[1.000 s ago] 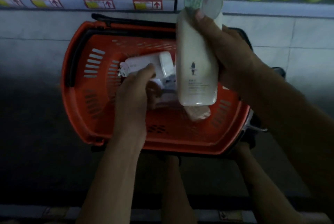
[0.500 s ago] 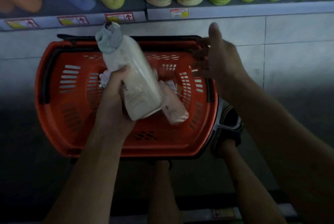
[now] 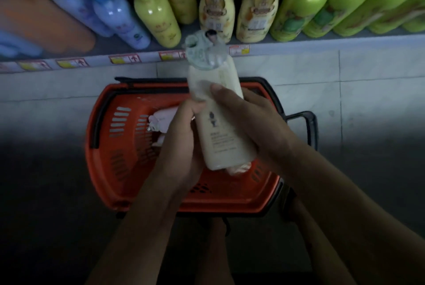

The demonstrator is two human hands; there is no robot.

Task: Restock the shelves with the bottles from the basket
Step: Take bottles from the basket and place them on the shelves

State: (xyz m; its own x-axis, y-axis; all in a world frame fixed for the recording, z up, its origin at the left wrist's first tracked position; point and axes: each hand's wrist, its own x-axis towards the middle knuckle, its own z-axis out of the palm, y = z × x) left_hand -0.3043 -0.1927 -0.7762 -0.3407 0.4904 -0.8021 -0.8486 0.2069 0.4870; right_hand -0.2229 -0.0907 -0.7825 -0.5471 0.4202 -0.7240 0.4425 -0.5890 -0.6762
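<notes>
Dimly lit throughout, with the lower half of the frame nearly black and the forearms fading into it. Held at centre frame above the orange slotted plastic basket [image 3: 110,146]: a tall cream-coloured plastic bottle [image 3: 220,132] with a pale green cap wrapped in clear film, small dark emblem and unreadable print on its front, cap tilted toward the shelf. Gripped by both hands, left hand [image 3: 181,146] curled round its left side, right hand [image 3: 250,121] wrapped round the right with thumb across the front. Half hidden behind the left hand, a whitish bottle [image 3: 161,119] lying in the basket; beneath the held bottle, a pinkish item, barely visible. Across the top, blurred, a row of shelf bottles [image 3: 301,8], partly cut off.
</notes>
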